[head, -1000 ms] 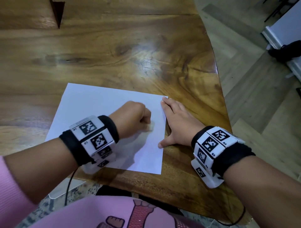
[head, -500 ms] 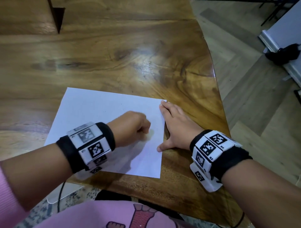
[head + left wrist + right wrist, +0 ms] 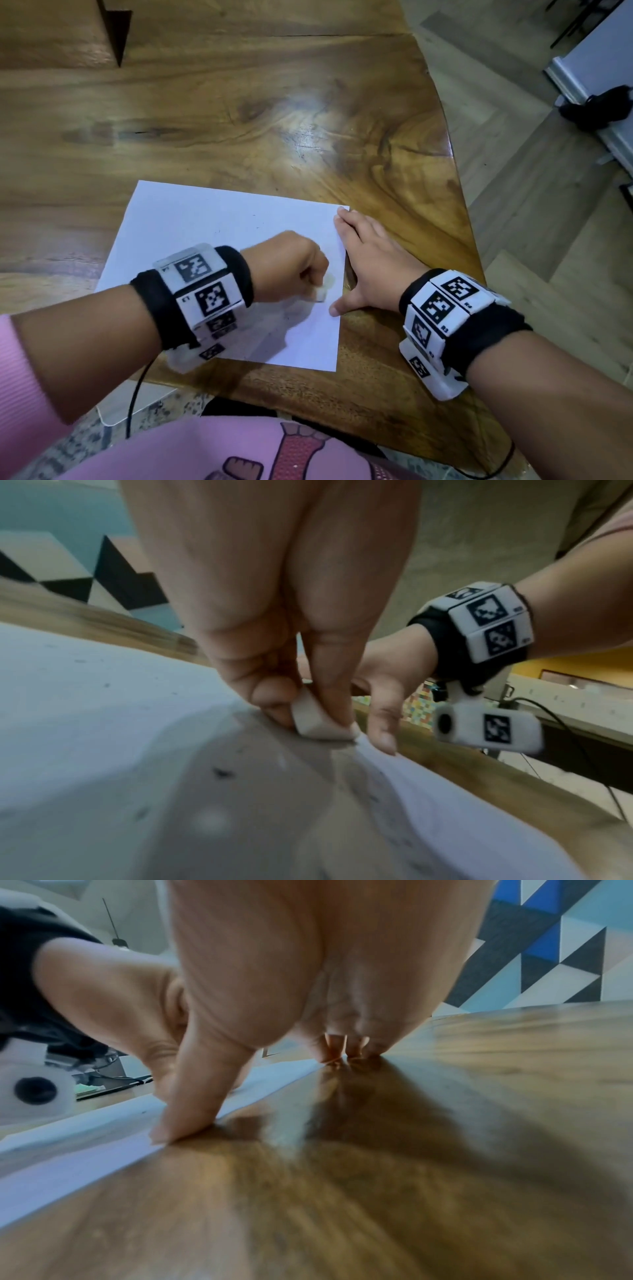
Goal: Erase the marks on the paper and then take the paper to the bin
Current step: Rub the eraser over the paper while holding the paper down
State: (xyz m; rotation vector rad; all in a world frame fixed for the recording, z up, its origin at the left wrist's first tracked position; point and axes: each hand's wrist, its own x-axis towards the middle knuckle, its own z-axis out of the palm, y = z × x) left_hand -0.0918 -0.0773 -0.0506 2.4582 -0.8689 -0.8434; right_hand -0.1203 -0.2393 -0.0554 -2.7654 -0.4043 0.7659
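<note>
My left hand pinches a small white block eraser against the white paper sheet on the wooden counter; my right hand lies flat, fingers straight, pressing the sheet's right edge.

Premises appear domestic, possibly a home study. Glossy live-edge wooden table occupies the centre; herringbone wood floor at 3 o'clock; geometric triangle-pattern wall at 1 o'clock; patterned rug at 7 o'clock.
</note>
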